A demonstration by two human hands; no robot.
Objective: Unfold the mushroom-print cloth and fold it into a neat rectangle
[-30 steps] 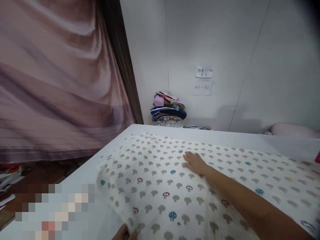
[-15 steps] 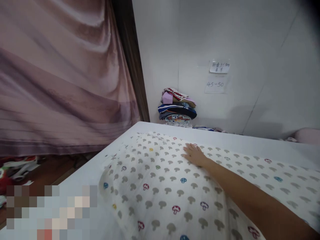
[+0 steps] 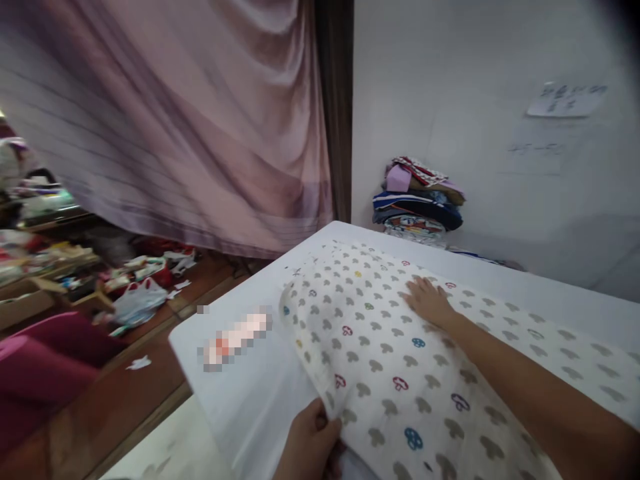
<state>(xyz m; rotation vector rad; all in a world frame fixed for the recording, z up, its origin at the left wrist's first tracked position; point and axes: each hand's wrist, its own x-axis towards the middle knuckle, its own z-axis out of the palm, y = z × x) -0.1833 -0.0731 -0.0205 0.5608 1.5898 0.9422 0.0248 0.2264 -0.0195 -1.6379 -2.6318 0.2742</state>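
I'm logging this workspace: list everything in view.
cloth: one, white mushroom-print, on table
table: one, white, under cloth
pixelated patch: one, pink-red, over table
wall: one, grey, behind table
papers: two, white, on wall
fabric stack: one, multicoloured, beyond table
curtain: one, pinkish, upper left
post: one, dark, beside curtain
floor: one, brown, left
scraps: several, white, on floor
bag: one, whitish, left
boxes: count unclear, brown, left
clutter: uncountable, mixed, left
unclear object: one, pink, lower left
left hand: one, bare, pinching cloth edge
right hand: one, bare, flat on cloth
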